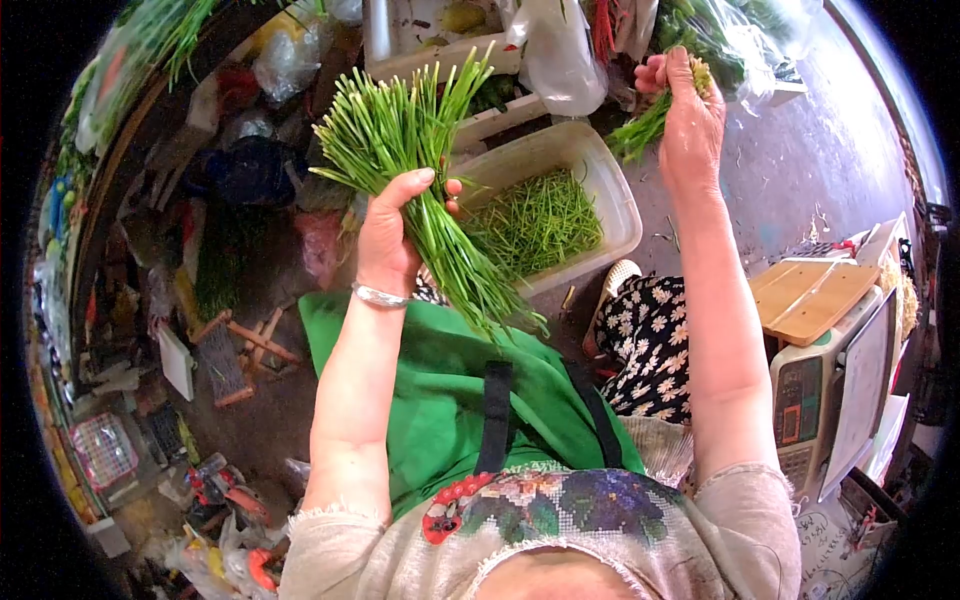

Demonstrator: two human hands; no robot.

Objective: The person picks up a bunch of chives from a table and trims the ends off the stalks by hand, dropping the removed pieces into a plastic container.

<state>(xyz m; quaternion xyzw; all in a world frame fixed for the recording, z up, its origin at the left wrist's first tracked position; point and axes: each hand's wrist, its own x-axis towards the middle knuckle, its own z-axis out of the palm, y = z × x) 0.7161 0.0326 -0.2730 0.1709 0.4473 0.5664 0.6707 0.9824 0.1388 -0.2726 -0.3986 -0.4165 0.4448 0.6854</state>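
long green stems [395, 135], bunched, at eleven o'clock; left hand [392, 225] clamped round them. right hand [692, 125], two o'clock, closed on a smaller green bunch [641, 132]. plastic tub [619, 200] at one o'clock, green pieces [548, 222] inside. green cloth [430, 395] over the lap, seven o'clock. wooden board [815, 298], three o'clock.

vegetable shop — scale [815, 360], bagged greens [714, 36]
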